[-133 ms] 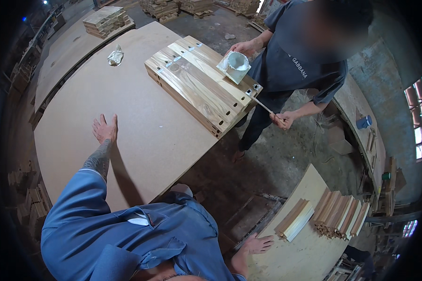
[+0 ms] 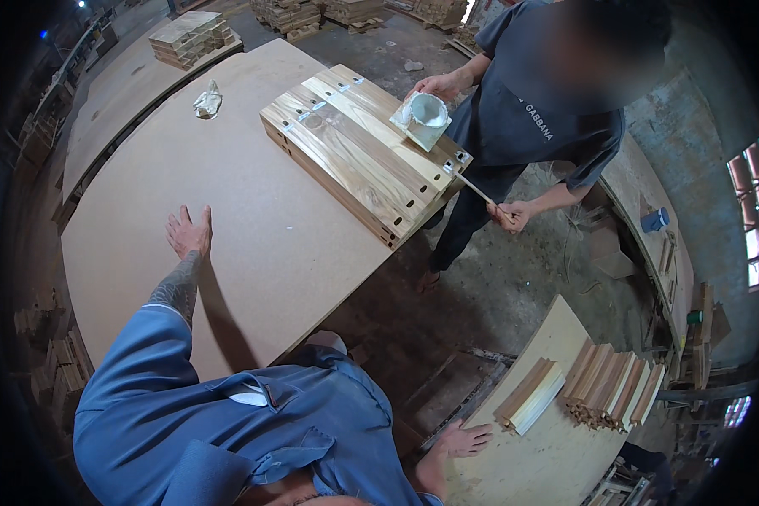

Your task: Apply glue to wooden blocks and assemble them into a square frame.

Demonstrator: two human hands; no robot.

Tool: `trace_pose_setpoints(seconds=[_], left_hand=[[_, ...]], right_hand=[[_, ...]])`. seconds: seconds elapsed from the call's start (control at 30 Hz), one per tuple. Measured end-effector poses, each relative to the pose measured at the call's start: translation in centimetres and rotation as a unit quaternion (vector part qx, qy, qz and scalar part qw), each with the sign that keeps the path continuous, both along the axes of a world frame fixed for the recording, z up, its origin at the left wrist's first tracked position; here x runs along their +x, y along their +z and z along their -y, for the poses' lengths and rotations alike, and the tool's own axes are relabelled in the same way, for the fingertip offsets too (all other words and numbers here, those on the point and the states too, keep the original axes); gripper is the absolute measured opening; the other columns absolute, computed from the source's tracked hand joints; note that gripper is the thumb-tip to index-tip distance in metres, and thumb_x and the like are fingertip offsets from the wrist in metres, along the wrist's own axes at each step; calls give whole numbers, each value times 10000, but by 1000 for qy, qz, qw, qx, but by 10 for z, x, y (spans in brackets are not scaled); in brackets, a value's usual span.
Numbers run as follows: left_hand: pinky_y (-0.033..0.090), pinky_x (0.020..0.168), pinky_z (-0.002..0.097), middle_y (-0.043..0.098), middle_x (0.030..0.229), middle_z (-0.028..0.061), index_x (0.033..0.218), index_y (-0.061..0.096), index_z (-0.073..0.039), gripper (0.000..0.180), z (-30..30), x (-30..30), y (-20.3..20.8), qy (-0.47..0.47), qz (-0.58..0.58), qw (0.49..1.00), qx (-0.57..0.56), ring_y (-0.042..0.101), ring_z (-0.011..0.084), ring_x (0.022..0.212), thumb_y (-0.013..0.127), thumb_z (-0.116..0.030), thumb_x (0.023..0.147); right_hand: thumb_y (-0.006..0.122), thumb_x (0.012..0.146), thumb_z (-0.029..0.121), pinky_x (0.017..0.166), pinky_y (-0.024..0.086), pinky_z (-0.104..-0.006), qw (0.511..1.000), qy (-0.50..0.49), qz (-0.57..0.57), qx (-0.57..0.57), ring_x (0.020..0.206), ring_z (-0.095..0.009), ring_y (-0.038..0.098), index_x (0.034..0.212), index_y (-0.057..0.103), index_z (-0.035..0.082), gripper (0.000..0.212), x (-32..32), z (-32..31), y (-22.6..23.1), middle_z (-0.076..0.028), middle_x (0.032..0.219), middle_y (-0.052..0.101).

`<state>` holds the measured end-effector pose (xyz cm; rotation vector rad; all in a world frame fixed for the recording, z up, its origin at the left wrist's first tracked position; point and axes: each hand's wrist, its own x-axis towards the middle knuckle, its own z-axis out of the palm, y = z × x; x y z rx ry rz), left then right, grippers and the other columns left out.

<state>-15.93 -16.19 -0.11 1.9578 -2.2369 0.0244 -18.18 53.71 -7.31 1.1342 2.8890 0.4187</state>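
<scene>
My left hand (image 2: 190, 233) rests on the wide tan board (image 2: 253, 219) that tops the table, fingers spread and nothing in them. Over to the right, my right hand (image 2: 467, 439) lies with its fingers stretched out on a lower pale board (image 2: 497, 472). Just past its fingertips sits a small group of wooden strips (image 2: 529, 395). A block of joined wooden slats (image 2: 346, 143) with dark slots along its ends lies across the table's far right part. Across from me, a co-worker holds a white-smeared cup (image 2: 426, 111) and touches a thin stick (image 2: 475, 187) to the block's corner.
More wooden strips (image 2: 609, 381) lie in a row on the lower board. A crumpled pale cloth (image 2: 208, 100) sits on the table's far side. Stacked wood (image 2: 192, 38) stands on another table at the far left. A blue cup (image 2: 654, 220) is on the right-hand bench.
The co-worker's hand with the stick has shifted very slightly at the block's corner. Both my hands stay where they were.
</scene>
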Motion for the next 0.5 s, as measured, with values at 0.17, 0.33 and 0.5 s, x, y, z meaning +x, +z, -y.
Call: trace_pose_setpoints(seconds=[0.17,0.33,0.5], left_hand=[[184,1172,504,306,1534,224,1498,378,-161,845,0,-1,0,3,1,1000,1,258,377,1429,424,-731,875],[189,1170,507,306,1536,219,1498,374,-160,845,-1,-1,0,2,-3,1000,-2,260,377,1428,426,-728,875],[196,1166,506,312,1532,219,1495,380,-158,843,1,1,-2,1,-4,1000,-5,269,376,1422,429,-726,875]], right_hand=[[706,787,420,1080,338,-462,1000,-4,-1,6,1368,-303,378,1518,293,150,882,0,-4,-6,-141,1525,350],[708,786,434,1067,352,-459,1000,2,-8,14,1371,-302,374,1522,289,148,894,2,-8,-12,-137,1527,350],[709,789,444,1067,354,-455,1000,0,3,18,1378,-291,369,1527,279,154,903,1,-7,-11,-132,1539,334]])
